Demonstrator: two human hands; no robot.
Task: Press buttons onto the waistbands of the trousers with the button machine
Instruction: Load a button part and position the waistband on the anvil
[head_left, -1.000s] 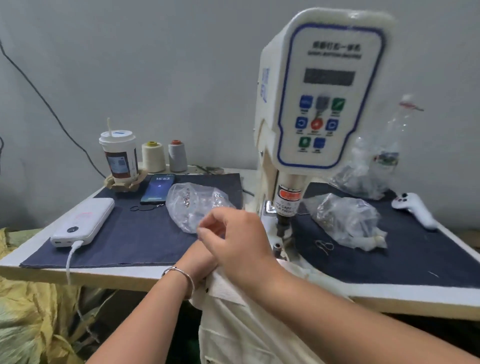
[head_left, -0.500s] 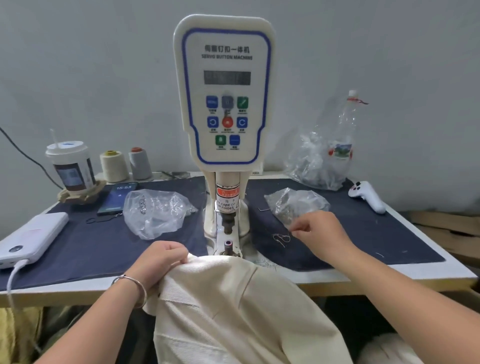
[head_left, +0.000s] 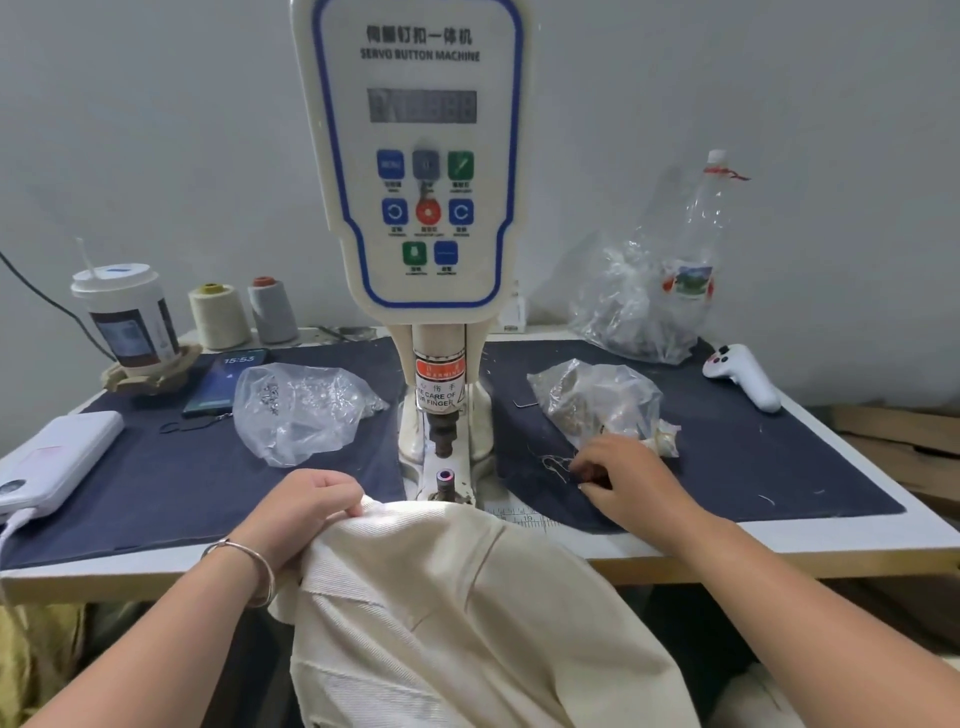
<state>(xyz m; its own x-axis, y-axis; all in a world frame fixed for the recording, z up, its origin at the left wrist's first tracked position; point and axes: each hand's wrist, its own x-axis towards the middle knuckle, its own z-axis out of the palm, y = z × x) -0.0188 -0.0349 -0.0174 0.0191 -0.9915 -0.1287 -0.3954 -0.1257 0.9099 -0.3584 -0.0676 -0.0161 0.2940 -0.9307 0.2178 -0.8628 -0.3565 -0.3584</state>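
The cream servo button machine (head_left: 421, 208) stands mid-table, its punch (head_left: 441, 441) raised above the lower die (head_left: 445, 478). Cream trousers (head_left: 441, 597) hang over the table's front edge, with the waistband just short of the die. My left hand (head_left: 301, 509) grips the waistband's top edge left of the die. My right hand (head_left: 628, 478) rests on the dark cloth to the right, fingertips pinching a small dark button beside a thread tangle. A clear bag of buttons (head_left: 597, 400) lies just behind that hand.
A second clear bag (head_left: 296, 410) lies left of the machine. Further left are a phone (head_left: 223, 384), a power bank (head_left: 57, 457), a cup (head_left: 124, 317) and two thread spools (head_left: 218, 317). A white controller (head_left: 743, 374) and a large bag with a bottle (head_left: 649, 312) sit at back right.
My right hand crossed from the left bag to the right bag, then dropped onto the cloth in front of it. My left hand keeps its hold on the waistband.
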